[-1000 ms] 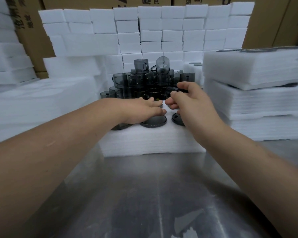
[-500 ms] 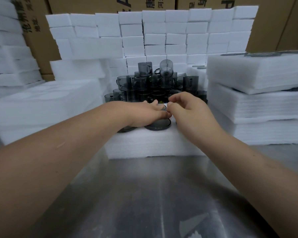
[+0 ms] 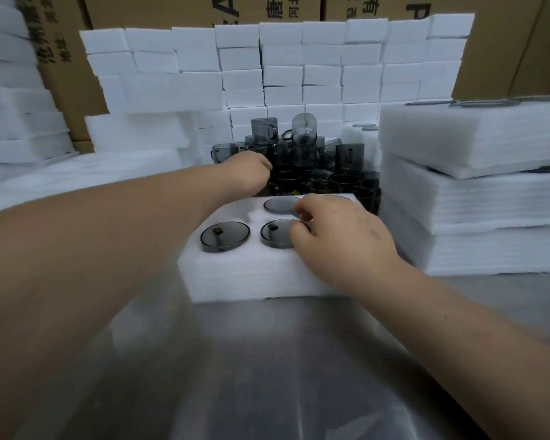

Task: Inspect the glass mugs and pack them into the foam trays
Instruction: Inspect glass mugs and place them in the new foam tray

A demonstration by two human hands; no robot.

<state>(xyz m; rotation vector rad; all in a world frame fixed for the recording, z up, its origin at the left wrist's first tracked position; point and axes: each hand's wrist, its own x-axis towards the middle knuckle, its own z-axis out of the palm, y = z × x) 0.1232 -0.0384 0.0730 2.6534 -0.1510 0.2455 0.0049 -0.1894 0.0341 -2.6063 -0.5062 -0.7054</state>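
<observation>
Mug pile [image 3: 315,160] behind foam tray [image 3: 251,274], foam stacks [image 3: 473,198] on both sides

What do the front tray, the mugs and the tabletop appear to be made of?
Front tray: white foam, matte, with layered fibrous sides. Mugs: smoke-grey transparent glass, glossy, though clear plastic would look alike. Tabletop: probably steel, grey with blurred reflections.

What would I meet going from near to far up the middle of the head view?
Shiny grey metal tabletop → white foam tray → pile of loose smoky-grey glass mugs → wall of stacked white foam blocks → brown cardboard boxes.
</observation>
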